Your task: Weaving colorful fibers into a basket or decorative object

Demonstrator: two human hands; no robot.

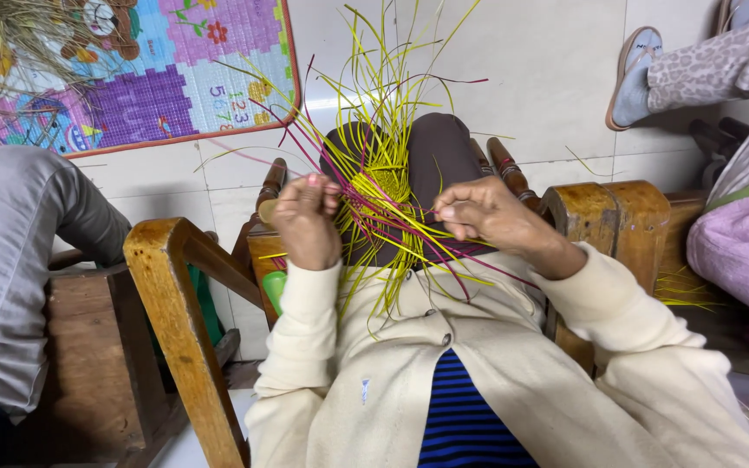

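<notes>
Cream cardigan sleeves are framing the weaving in progress: left hand [305, 221] and right hand [478, 212], fingers closed on yellow and magenta strands, are holding the woven piece [385, 186] on the lap, next tuck requiring steady tension.

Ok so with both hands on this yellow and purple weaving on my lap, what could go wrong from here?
The long loose yellow strands fan up towards your face and could poke you as the woven piece turns. The left hand pinches several purple strands at once; if that grip slackens, the weave might loosen. The right hand pulls one strand sideways, and a thin strand could kink or snap.
</notes>
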